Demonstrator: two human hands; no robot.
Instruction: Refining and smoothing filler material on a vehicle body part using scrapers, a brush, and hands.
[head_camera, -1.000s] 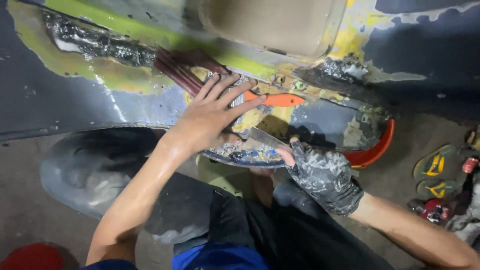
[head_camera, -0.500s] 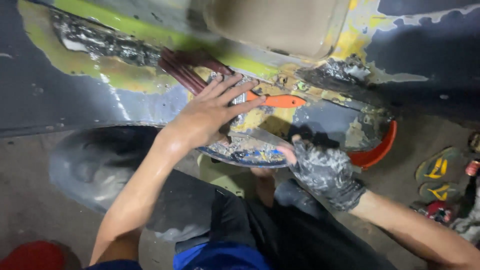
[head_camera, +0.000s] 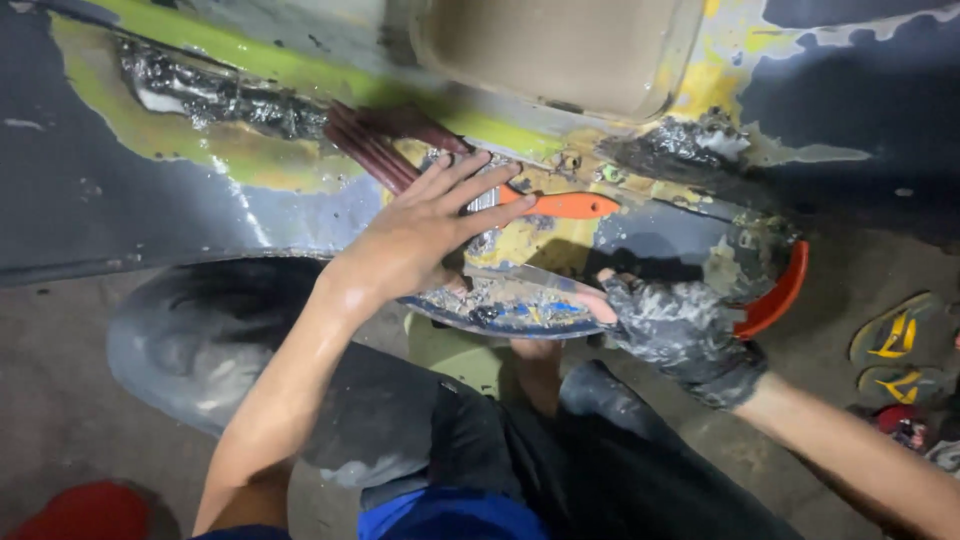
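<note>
My bare left hand (head_camera: 420, 235) lies flat, fingers spread, on the patched car body panel (head_camera: 120, 200), pressing down the blade of a putty knife with an orange handle (head_camera: 565, 205). The handle sticks out to the right past my fingertips. My right hand (head_camera: 680, 330), in a filler-smeared glove, holds a flat mixing board (head_camera: 510, 305) just below the left hand. Grey and blue filler covers the board. The panel shows yellow-green primer, grey filler and bare metal.
A dusty tyre (head_camera: 200, 340) sits under the wheel arch at lower left. An orange bowl rim (head_camera: 780, 295) curves behind the gloved hand. Yellow-strapped sandals (head_camera: 895, 345) lie on the floor at right. A red object (head_camera: 85, 510) is at the bottom left corner.
Both hands stay in nearly the same place; the left hand has slid slightly along the panel with the knife, and the view has drifted a little.
</note>
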